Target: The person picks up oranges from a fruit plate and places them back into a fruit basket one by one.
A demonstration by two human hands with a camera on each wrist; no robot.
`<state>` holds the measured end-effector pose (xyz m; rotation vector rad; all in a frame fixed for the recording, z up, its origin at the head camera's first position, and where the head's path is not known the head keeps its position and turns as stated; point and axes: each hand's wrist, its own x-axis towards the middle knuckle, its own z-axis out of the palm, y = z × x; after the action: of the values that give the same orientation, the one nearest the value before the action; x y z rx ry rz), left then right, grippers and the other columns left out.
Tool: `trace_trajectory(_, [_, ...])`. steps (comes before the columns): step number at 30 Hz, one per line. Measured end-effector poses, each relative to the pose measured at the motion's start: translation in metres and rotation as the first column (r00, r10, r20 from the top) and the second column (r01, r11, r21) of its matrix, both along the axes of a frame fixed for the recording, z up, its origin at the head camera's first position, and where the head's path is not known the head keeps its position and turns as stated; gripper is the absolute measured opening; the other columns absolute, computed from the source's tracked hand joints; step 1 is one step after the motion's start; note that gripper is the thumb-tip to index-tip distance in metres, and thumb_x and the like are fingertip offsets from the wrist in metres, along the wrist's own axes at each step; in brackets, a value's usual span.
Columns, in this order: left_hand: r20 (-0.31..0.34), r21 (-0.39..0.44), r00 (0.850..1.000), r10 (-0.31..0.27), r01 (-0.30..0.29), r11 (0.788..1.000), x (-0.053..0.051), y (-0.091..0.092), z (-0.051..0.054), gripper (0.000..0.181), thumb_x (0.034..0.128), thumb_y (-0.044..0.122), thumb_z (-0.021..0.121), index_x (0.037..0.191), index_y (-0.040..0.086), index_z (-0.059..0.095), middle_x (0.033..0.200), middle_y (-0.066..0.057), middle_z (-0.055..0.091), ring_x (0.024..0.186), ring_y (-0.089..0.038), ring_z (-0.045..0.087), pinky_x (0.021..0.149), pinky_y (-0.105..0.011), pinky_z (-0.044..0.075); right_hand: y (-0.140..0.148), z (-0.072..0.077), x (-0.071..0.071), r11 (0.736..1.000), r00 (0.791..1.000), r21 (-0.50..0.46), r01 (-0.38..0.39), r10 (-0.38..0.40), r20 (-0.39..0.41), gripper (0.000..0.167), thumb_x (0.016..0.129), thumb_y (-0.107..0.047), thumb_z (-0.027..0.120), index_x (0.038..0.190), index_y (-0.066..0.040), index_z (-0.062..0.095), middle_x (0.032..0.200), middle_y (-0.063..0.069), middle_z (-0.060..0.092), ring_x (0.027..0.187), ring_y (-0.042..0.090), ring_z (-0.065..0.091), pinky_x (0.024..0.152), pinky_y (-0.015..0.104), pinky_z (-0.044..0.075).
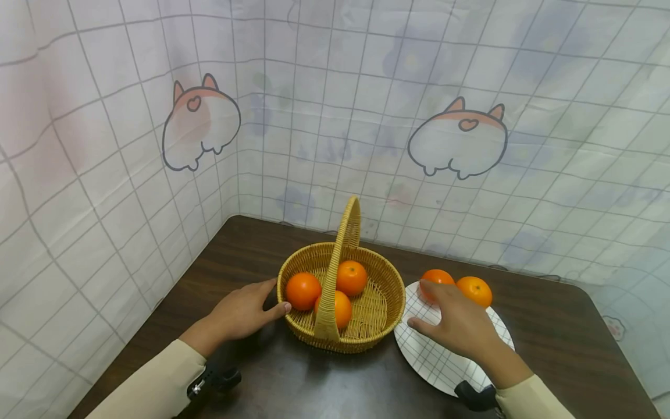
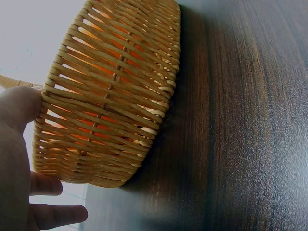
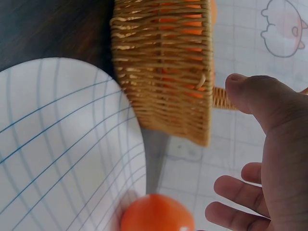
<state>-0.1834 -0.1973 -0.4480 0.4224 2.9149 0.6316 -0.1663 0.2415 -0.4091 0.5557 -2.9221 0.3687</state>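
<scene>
A woven wicker basket (image 1: 345, 345) with an arched handle stands on the table, holding a left orange (image 1: 302, 291), a back orange (image 1: 352, 277) and a front orange (image 1: 342, 311). My left hand (image 1: 242, 309) holds the basket's left side, thumb at the rim and fingers by the outer wall. To the right, my right hand (image 1: 464, 323) hovers over a white plate (image 1: 437, 364) with a grid pattern, fingers apart and nothing in them. At the plate's far edge are a redder orange (image 1: 434, 276), partly hidden by that hand, and a lighter orange (image 1: 475, 290).
The dark wood-grain table (image 1: 246, 244) meets a hanging white grid-patterned cloth (image 1: 324, 116) at the back and left. The basket's tall handle (image 1: 348, 227) rises between the two hands. Basket and plate stand close together.
</scene>
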Motion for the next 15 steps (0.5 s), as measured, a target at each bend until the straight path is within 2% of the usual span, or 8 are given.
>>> trace_trajectory(3, [0.002,0.000,1.000,0.005,-0.005,1.000,-0.001,0.000,0.000,0.085,0.0986,0.068,0.050,0.156,0.007,0.042,0.153,-0.014,0.049,0.138,-0.040,0.048,0.109,-0.063,0.038,0.007,0.000,0.000,1.000,1.000,0.009,0.013,-0.013,0.008,0.089,0.084,-0.073,0.069,0.144,-0.008,0.057,0.137,0.017,0.062,0.117,0.039,0.061,0.076,0.055,0.058])
trace_trajectory(5, [-0.006,-0.001,1.000,0.001,-0.001,1.000,-0.002,0.000,0.000,0.085,0.0988,0.068,0.050,0.156,0.006,0.042,0.153,-0.015,0.050,0.137,-0.041,0.048,0.109,-0.064,0.038,0.012,0.000,0.001,1.000,0.999,0.016,0.027,-0.027,0.021,0.089,0.085,-0.071,0.069,0.144,-0.006,0.056,0.138,0.019,0.061,0.120,0.042,0.060,0.081,0.061,0.056])
trace_trajectory(7, [-0.008,-0.001,1.000,0.002,-0.002,1.000,-0.002,0.000,-0.001,0.085,0.0986,0.068,0.050,0.156,0.007,0.042,0.153,-0.014,0.050,0.137,-0.040,0.048,0.110,-0.063,0.038,0.017,0.000,0.001,0.999,0.998,0.016,0.041,-0.042,0.037,0.089,0.085,-0.070,0.071,0.144,-0.004,0.056,0.138,0.022,0.060,0.121,0.045,0.059,0.081,0.064,0.055])
trace_trajectory(9, [-0.011,0.000,1.000,0.001,-0.001,1.000,-0.002,0.000,-0.002,0.085,0.0984,0.069,0.050,0.156,0.007,0.042,0.152,-0.014,0.050,0.137,-0.040,0.049,0.109,-0.062,0.038,0.023,-0.001,0.001,0.999,0.998,0.011,0.047,-0.047,0.047,0.089,0.086,-0.067,0.072,0.144,-0.002,0.055,0.137,0.023,0.060,0.119,0.046,0.059,0.078,0.064,0.056])
trace_trajectory(15, [-0.013,0.001,1.000,-0.003,0.003,1.000,0.000,0.000,-0.003,0.086,0.0979,0.069,0.050,0.156,0.007,0.043,0.152,-0.014,0.050,0.137,-0.039,0.049,0.110,-0.062,0.038,0.039,-0.008,0.000,0.999,0.998,-0.014,0.048,-0.047,0.042,0.086,0.086,-0.068,0.071,0.140,-0.002,0.058,0.125,0.016,0.067,0.105,0.033,0.067,0.071,0.055,0.058])
